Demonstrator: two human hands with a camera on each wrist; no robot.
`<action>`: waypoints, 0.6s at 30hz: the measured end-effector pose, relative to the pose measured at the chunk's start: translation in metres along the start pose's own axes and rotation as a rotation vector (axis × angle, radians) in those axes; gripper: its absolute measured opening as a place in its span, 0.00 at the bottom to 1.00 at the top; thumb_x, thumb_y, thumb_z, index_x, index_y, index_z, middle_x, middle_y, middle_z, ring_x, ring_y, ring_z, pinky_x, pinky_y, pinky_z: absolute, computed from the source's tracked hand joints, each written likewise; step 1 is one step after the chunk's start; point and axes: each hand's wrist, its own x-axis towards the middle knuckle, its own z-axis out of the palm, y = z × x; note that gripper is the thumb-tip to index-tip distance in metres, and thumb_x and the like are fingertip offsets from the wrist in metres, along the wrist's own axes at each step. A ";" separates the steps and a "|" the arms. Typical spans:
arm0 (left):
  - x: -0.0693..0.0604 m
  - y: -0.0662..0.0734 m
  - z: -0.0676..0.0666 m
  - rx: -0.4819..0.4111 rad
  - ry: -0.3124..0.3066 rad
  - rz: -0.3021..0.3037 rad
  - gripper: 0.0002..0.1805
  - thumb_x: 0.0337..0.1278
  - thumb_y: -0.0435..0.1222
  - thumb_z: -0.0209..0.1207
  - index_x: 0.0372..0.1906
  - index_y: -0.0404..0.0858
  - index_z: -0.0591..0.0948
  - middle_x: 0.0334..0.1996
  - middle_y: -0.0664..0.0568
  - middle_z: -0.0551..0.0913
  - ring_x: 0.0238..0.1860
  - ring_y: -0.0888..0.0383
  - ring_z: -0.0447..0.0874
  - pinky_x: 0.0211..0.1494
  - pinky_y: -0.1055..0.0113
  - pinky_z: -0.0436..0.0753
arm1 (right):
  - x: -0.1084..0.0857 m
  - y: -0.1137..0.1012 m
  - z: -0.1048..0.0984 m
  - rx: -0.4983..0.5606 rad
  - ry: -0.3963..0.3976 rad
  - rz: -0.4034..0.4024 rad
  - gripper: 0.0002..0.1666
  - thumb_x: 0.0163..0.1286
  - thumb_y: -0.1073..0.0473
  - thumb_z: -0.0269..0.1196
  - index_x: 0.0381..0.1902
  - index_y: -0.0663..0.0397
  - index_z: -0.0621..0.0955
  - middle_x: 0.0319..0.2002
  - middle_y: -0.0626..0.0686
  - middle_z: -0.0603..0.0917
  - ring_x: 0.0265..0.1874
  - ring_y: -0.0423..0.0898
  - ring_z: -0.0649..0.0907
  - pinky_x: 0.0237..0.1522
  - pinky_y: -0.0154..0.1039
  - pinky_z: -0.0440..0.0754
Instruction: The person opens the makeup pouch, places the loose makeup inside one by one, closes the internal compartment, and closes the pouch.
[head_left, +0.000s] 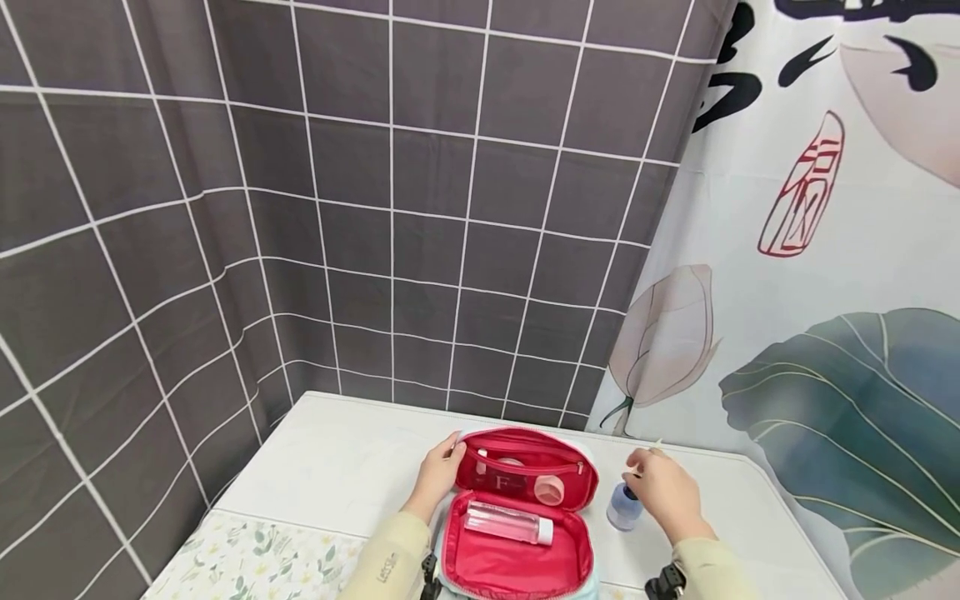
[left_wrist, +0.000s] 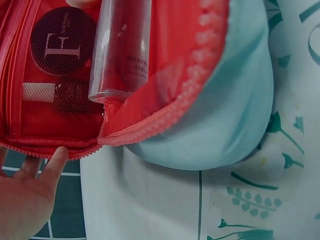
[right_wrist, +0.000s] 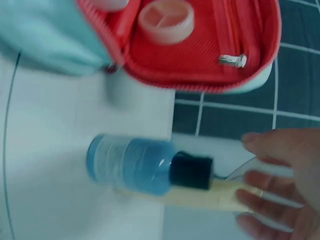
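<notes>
A cosmetic bag [head_left: 517, 575], light blue outside and red inside, lies unzipped with its lid raised. My left hand [head_left: 438, 473] grips the lid's left edge, thumb on the red rim. A clear bottle [head_left: 501, 522] with a white cap lies in the main compartment. Behind the lid's mesh sit a round dark case [left_wrist: 63, 41] marked F, a small white-capped item [left_wrist: 40, 92] and a pink round container [right_wrist: 166, 21]. My right hand [head_left: 667, 492] is beside the black cap of a blue bottle [right_wrist: 131, 162], thumb and fingers apart. Its fingertips overlap a pale yellow stick-like thing [right_wrist: 220, 195] behind the bottle; contact is unclear.
The bag and bottle stand on a white table [head_left: 337, 450] with a floral cloth [head_left: 255, 558] at its front left. A dark grid-patterned curtain [head_left: 435, 250] hangs behind, and a white printed curtain [head_left: 750, 333] hangs at right.
</notes>
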 end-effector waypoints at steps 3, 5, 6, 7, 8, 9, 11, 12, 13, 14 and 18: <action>0.000 0.000 -0.001 0.002 0.003 -0.002 0.22 0.65 0.38 0.51 0.59 0.29 0.71 0.47 0.33 0.79 0.49 0.42 0.78 0.55 0.49 0.72 | -0.002 0.007 0.004 -0.019 -0.064 0.058 0.21 0.52 0.55 0.69 0.42 0.60 0.80 0.37 0.60 0.81 0.35 0.59 0.81 0.31 0.53 0.77; 0.000 0.000 -0.002 0.000 0.001 -0.004 0.23 0.65 0.39 0.51 0.60 0.29 0.71 0.48 0.33 0.78 0.50 0.42 0.77 0.55 0.49 0.72 | -0.004 0.009 0.010 -0.025 -0.104 0.092 0.26 0.52 0.53 0.69 0.47 0.61 0.79 0.41 0.64 0.81 0.39 0.63 0.80 0.33 0.56 0.77; 0.000 0.000 -0.001 -0.002 -0.001 -0.004 0.23 0.65 0.39 0.51 0.60 0.29 0.71 0.48 0.33 0.78 0.50 0.42 0.77 0.55 0.49 0.72 | -0.004 0.010 0.013 -0.024 -0.116 0.100 0.27 0.53 0.53 0.69 0.49 0.62 0.79 0.43 0.66 0.80 0.41 0.64 0.80 0.34 0.57 0.77; 0.000 0.000 -0.001 -0.004 -0.005 -0.004 0.23 0.65 0.39 0.51 0.60 0.29 0.71 0.48 0.33 0.78 0.50 0.41 0.77 0.55 0.49 0.72 | -0.005 0.011 0.016 -0.023 -0.122 0.106 0.28 0.53 0.54 0.69 0.50 0.63 0.78 0.44 0.67 0.80 0.42 0.65 0.79 0.35 0.57 0.77; 0.000 0.000 -0.001 -0.004 -0.008 -0.004 0.23 0.65 0.39 0.51 0.60 0.29 0.71 0.48 0.33 0.78 0.50 0.41 0.77 0.55 0.49 0.72 | -0.006 0.012 0.019 -0.023 -0.123 0.112 0.27 0.54 0.55 0.68 0.50 0.63 0.78 0.44 0.67 0.80 0.41 0.65 0.79 0.35 0.58 0.77; -0.001 0.000 -0.001 -0.006 -0.012 -0.004 0.23 0.65 0.39 0.51 0.60 0.29 0.70 0.49 0.32 0.78 0.50 0.41 0.77 0.55 0.49 0.71 | -0.007 0.013 0.022 -0.023 -0.120 0.116 0.26 0.55 0.56 0.68 0.50 0.63 0.78 0.43 0.68 0.80 0.41 0.65 0.80 0.34 0.58 0.77; -0.001 -0.001 0.001 -0.005 -0.017 -0.006 0.23 0.66 0.39 0.51 0.60 0.29 0.70 0.49 0.32 0.78 0.50 0.41 0.77 0.55 0.49 0.71 | -0.009 0.014 0.024 -0.025 -0.104 0.116 0.23 0.56 0.59 0.67 0.48 0.63 0.79 0.42 0.68 0.81 0.39 0.65 0.80 0.32 0.58 0.77; -0.001 -0.001 0.001 -0.005 -0.016 -0.004 0.23 0.66 0.39 0.51 0.60 0.29 0.70 0.49 0.32 0.78 0.50 0.41 0.77 0.55 0.49 0.71 | -0.009 0.014 0.024 -0.026 -0.098 0.115 0.22 0.56 0.59 0.66 0.48 0.62 0.79 0.41 0.68 0.81 0.38 0.65 0.80 0.31 0.58 0.77; -0.001 -0.001 0.002 -0.007 -0.014 -0.005 0.23 0.65 0.39 0.51 0.60 0.29 0.71 0.49 0.33 0.78 0.50 0.41 0.77 0.56 0.49 0.71 | -0.009 0.015 0.023 -0.028 -0.094 0.115 0.21 0.57 0.60 0.66 0.48 0.62 0.79 0.41 0.68 0.81 0.37 0.65 0.81 0.31 0.58 0.77; -0.001 -0.002 0.002 -0.006 -0.011 -0.006 0.23 0.65 0.39 0.51 0.60 0.29 0.71 0.49 0.33 0.78 0.51 0.41 0.77 0.56 0.49 0.71 | -0.009 0.015 0.022 -0.030 -0.091 0.113 0.20 0.57 0.60 0.65 0.47 0.61 0.79 0.41 0.67 0.81 0.37 0.65 0.81 0.30 0.57 0.77; 0.000 -0.001 0.001 -0.008 -0.002 -0.009 0.23 0.65 0.39 0.51 0.60 0.30 0.71 0.48 0.33 0.78 0.50 0.42 0.77 0.56 0.49 0.71 | -0.007 0.011 0.012 -0.050 -0.103 0.088 0.18 0.57 0.59 0.66 0.45 0.60 0.80 0.39 0.66 0.82 0.35 0.64 0.81 0.28 0.56 0.76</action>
